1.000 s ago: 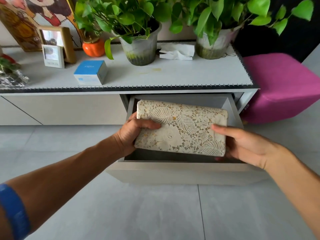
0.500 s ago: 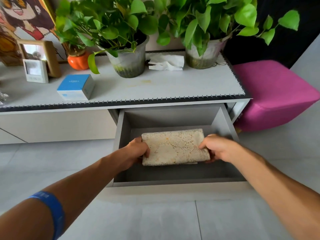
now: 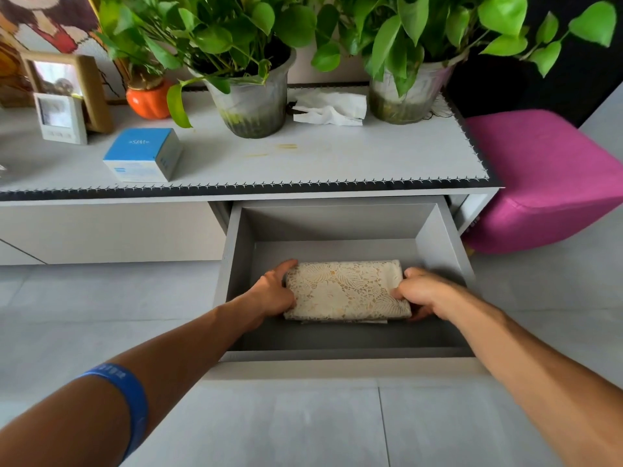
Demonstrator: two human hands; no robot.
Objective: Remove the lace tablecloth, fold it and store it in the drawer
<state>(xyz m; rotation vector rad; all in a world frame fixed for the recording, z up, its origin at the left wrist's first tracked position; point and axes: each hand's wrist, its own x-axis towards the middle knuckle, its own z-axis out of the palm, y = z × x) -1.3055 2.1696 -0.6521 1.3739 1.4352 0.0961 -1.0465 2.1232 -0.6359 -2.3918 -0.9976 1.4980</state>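
Both grips pinch the short ends of the folded cream lace tablecloth (image 3: 347, 289): left hand (image 3: 273, 293), right hand (image 3: 421, 291). It sits low inside the open grey drawer (image 3: 236, 264), apparently on the bottom. Storing is nearly done; next, release and push the drawer closed.

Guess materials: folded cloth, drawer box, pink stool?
Folded cloth: cream openwork lace, probably cotton or synthetic; holes and leaf motifs show. Drawer: matte grey flat panels with square edges, likely laminated board; core not visible. Pink stool: magenta fabric upholstery, soft rounded corners and a seam line; filling unseen.
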